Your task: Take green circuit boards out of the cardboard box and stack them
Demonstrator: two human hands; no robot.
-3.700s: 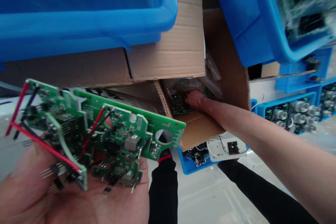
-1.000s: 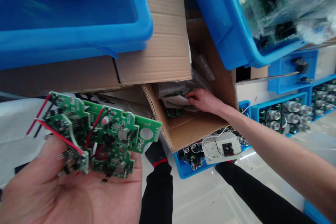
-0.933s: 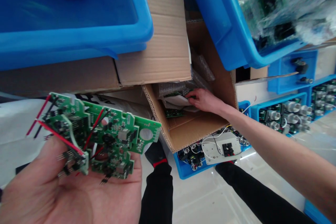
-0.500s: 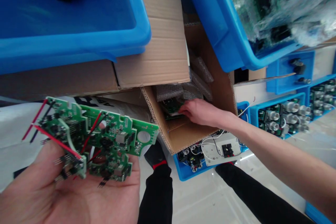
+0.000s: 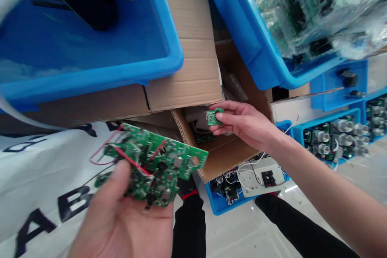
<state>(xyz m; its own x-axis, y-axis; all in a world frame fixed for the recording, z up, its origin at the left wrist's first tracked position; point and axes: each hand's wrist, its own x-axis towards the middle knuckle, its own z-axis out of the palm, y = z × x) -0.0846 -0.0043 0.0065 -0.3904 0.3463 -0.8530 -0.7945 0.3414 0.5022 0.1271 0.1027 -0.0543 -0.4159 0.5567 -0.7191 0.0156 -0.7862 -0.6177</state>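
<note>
Left hand (image 5: 127, 217): palm up, thumb pressing down on a pile of green boards (image 5: 154, 165).
Right hand (image 5: 244, 123): fingertips pinching a small green board (image 5: 214, 116) over the cardboard box (image 5: 223, 155).

Electronics workshop storeroom.
Blue bins (image 5: 90, 68) of circuit boards (image 5: 332, 137) crowd around an open cardboard box (image 5: 193, 76); another bin holds bubble-wrapped boards (image 5: 302, 8).

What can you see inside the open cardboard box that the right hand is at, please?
Inside the cardboard box, a green circuit board and bubble wrap show. The flap and right hand, holding a small green board, hide the rest.
</note>
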